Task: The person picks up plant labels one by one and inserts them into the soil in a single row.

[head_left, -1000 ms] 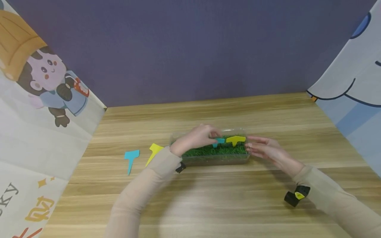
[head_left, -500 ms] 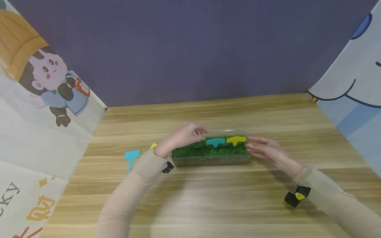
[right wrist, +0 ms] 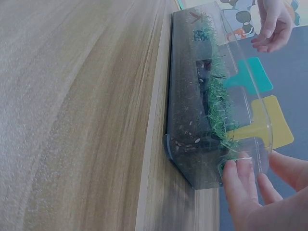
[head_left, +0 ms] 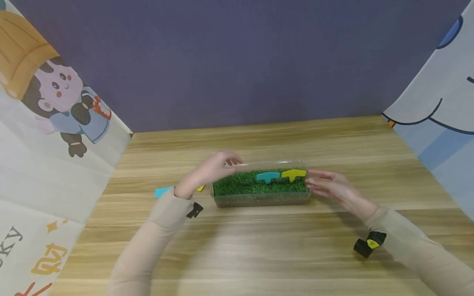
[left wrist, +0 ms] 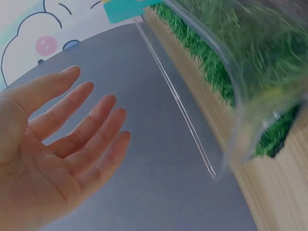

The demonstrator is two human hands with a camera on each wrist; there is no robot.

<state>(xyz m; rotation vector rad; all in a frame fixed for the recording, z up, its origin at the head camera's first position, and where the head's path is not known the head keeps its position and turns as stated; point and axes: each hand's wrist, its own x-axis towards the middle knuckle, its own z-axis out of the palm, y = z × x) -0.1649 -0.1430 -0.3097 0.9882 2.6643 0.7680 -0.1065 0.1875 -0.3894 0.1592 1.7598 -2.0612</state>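
A clear rectangular planter box (head_left: 263,200) holds green grass (head_left: 237,186) over dark soil. Upright in its right half stand a teal T-shaped plant label (head_left: 268,176) and a yellow plant label (head_left: 293,174). My right hand (head_left: 335,188) rests its fingertips against the box's right end, fingers fairly straight. Over the back left rim hovers my left hand (head_left: 207,170), holding nothing; its loosely bent fingers (left wrist: 89,122) show in the left wrist view. On the table left of the box lie another blue plant label (head_left: 162,192) and yellow plant label (head_left: 201,188), both partly hidden by the left arm.
The wooden table (head_left: 277,246) meets a dark blue-grey panel (head_left: 259,61) at the back. Printed cartoon sheets stand at the left (head_left: 74,176) and right (head_left: 440,107). A black wrist camera (head_left: 364,246) sits on the right wrist.
My left hand has let go of the teal plant label, which stays upright in the grass, and has moved left across the box. The right hand has stayed at the box's right end.
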